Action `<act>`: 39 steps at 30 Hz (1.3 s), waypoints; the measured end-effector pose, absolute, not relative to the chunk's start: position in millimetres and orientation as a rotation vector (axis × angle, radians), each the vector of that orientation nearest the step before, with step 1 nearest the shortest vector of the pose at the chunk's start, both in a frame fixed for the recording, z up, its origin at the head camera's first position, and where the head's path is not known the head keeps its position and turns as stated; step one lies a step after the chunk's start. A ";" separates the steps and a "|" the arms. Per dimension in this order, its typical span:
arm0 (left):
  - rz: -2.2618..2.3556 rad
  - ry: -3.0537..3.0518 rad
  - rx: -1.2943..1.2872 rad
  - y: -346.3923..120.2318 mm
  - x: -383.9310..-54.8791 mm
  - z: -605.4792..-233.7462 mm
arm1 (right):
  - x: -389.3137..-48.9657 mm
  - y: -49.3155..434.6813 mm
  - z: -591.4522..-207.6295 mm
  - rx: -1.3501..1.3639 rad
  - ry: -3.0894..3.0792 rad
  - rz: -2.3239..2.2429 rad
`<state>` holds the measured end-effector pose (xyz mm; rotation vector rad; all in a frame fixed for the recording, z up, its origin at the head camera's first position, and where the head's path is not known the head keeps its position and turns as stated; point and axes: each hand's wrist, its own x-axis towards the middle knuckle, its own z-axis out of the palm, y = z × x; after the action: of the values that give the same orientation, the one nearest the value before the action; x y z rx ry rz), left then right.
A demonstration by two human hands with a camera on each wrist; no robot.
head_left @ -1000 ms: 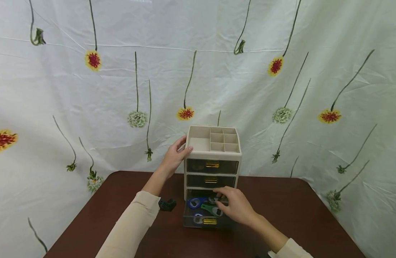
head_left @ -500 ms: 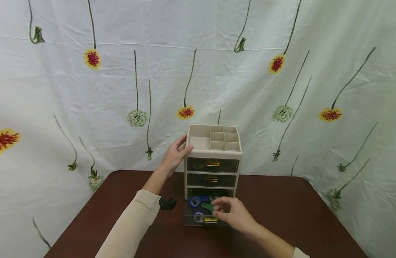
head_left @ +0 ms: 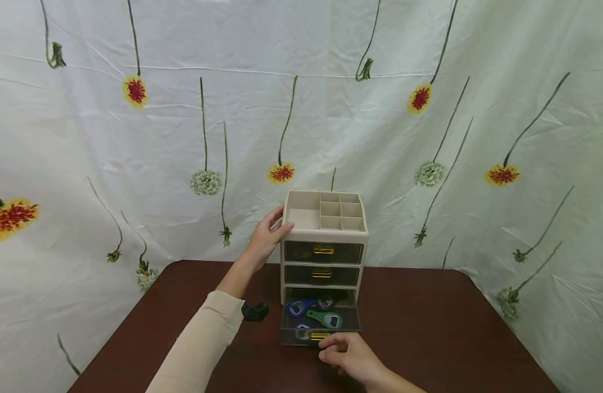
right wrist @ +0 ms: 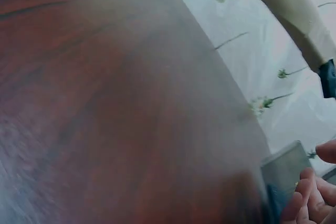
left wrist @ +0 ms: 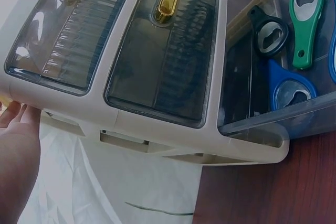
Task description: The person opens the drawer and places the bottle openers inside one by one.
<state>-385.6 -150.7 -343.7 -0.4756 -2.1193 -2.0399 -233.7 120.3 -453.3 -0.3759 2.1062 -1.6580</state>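
Note:
A beige drawer organizer (head_left: 326, 236) stands on the table, its bottom drawer (head_left: 348, 322) pulled out. Inside lie several bottle openers, among them a green bottle opener (left wrist: 303, 35), a blue bottle opener (left wrist: 270, 80) and a dark bottle opener (left wrist: 258, 23). My left hand (head_left: 264, 240) rests against the organizer's upper left side, thumb over the top front edge. Low at the front, my right hand (head_left: 355, 357) has its fingertips right at the gold handle (head_left: 319, 336) of the pulled-out drawer. Thumb and loosely bent fingers stand apart in the right wrist view.
Two upper drawers with dark clear fronts, the top drawer (head_left: 301, 252) and the middle drawer (head_left: 296, 275), are closed. The organizer's top has small compartments (head_left: 350, 210). A flowered cloth (head_left: 262, 109) hangs behind the dark red-brown table (head_left: 429, 327).
My right hand has come out of the bottom drawer and moved down to its gold handle. The green bottle opener lies uncovered in the drawer. My left hand has stayed on the organizer.

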 end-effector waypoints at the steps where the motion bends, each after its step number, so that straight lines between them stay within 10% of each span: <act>1: -2.041 -2.120 -0.480 -151.0 -385.6 -344.0 | -232.3 118.6 -456.7 -0.371 2.112 -1.657; 39: -2.044 -2.033 -0.513 -142.1 -354.9 -345.0 | -218.1 103.3 -493.8 0.023 1.796 -2.084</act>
<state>-354.9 -142.1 -345.0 -0.5126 -2.0332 -2.0440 -218.1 103.3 -493.8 0.0233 1.7960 -2.0839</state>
